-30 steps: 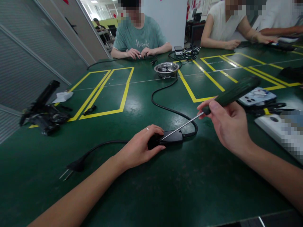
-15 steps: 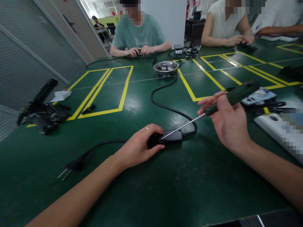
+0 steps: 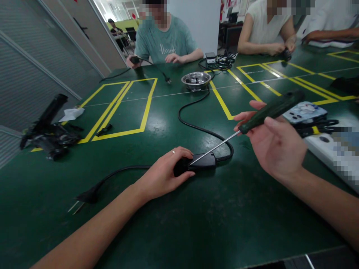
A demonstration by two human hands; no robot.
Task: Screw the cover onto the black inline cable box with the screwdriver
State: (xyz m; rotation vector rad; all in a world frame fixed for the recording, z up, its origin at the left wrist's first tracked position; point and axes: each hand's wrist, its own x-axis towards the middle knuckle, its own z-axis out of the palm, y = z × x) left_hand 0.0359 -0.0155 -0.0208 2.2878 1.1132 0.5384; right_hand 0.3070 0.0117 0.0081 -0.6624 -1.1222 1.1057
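Observation:
My left hand (image 3: 168, 170) is closed round the left part of a black power adapter box (image 3: 204, 160) lying on the green table. A dark-handled screwdriver (image 3: 273, 111) slants down from my right hand (image 3: 276, 144), its handle between thumb and fingers. The metal tip meets the box beside my left fingertips; what exactly it touches there is too small to tell. From the box, a black cable (image 3: 193, 129) curves away to the back, and another runs left to a two-pin plug (image 3: 88, 195).
A steel bowl (image 3: 195, 86) with small parts stands beyond the cable. Dark, plastic-wrapped gear (image 3: 54, 132) lies at left. A phone (image 3: 307, 112) and a white object (image 3: 322, 149) are at right. Co-workers sit across the table (image 3: 179, 231) with cables in hand.
My right hand has turned, its thumb shifting along the screwdriver handle, which sits slightly more to the left. My left hand stays put. Across the table, a co-worker has lifted a black cable piece.

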